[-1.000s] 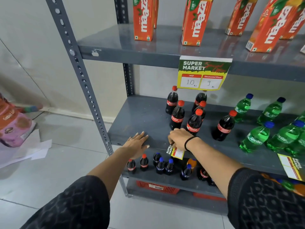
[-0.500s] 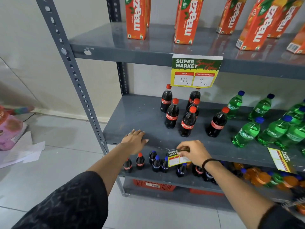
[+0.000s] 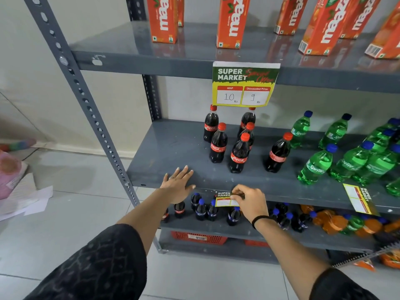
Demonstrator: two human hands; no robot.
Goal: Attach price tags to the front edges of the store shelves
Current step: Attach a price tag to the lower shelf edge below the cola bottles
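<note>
On the front edge of the middle shelf (image 3: 281,191), just below the cola bottles (image 3: 238,154), the right hand (image 3: 251,202) now pinches the price tag (image 3: 224,199), turned from dangling crooked to nearly level against it, likely ready for pressing, while the left hand (image 3: 178,184) lies flat, fingers spread, beside it.

Green-and-yellow price tag (image 3: 225,199) in the pinch sat against grey shelf (image 3: 173,148); red-capped dark bottles (image 3: 238,154) stood above it.
</note>
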